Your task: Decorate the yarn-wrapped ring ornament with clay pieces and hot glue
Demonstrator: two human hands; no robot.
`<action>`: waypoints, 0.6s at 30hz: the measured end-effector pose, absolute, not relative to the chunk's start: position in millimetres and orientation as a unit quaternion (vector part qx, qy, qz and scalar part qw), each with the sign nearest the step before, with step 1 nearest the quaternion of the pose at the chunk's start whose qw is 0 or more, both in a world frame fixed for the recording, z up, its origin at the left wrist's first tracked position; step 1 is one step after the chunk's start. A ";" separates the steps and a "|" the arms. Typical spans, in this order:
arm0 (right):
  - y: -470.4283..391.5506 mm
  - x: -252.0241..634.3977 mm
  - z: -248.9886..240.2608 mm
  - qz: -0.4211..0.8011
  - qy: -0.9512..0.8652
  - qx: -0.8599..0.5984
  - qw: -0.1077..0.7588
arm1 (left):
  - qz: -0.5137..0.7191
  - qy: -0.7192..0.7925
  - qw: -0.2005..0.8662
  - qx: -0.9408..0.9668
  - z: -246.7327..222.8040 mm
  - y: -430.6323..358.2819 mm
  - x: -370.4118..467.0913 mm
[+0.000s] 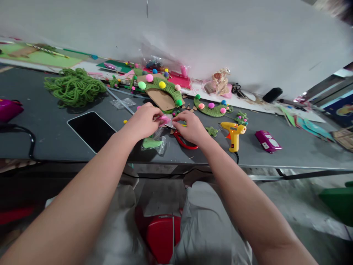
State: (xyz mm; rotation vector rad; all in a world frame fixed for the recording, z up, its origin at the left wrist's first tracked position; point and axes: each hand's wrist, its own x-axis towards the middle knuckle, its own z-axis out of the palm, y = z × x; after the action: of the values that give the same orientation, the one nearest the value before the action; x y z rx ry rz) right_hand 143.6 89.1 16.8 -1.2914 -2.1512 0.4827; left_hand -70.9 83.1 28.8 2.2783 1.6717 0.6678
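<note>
Over the middle of the grey table, my left hand [147,119] pinches a small pink plastic packet [164,119]. Opposite it, my right hand [187,127] has its thumb and fingers closed beside the packet's clear end; what lies between them is too small to make out. Red-handled scissors [187,144] lie under my right hand, their blades partly hidden. Below my left hand rests a clear bag with something light green [153,143] in it. Just beyond my hands is a green yarn-wrapped ring section [168,88] with coloured pompoms, and a smaller wrapped arc [211,106] sits to its right.
A yellow glue gun [234,135] and a purple packet [268,141] lie at the right. To the left are a phone-like black tablet [91,130], a heap of green yarn [74,86] and another purple item [10,109]. Craft scraps line the wall; a black cable [32,141] crosses the table edge.
</note>
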 end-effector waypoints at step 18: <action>85.0 161.4 19.0 0.290 -0.785 -0.407 0.367 | 0.297 0.487 0.142 0.809 33.2 72.6 -62.3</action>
State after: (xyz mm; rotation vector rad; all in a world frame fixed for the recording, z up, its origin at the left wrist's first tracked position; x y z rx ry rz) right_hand 161.4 85.0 19.0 -1.0449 -2.0161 0.7445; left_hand -62.3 72.6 33.2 2.3351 1.4041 0.8563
